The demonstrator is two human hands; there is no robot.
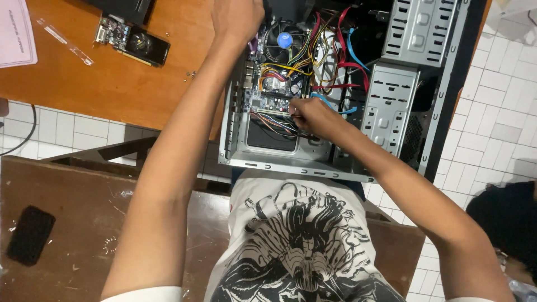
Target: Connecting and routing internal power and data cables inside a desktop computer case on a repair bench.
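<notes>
Bright, even light; soft shadows, sharp focus, little glare

graphics card (133, 41) on orange table (112, 89), loose screws (191, 74), pink paper (15, 33), black phone (29, 235) on brown bench (84, 223)

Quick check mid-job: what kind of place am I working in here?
Probably a home or small computer repair spot: an open desktop case with its motherboard exposed, a removed graphics card on a wooden table, over white tiled floor.

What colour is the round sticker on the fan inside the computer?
Blue. The round sticker sits in the middle of the black fan, seen clearly in the head view.
</notes>
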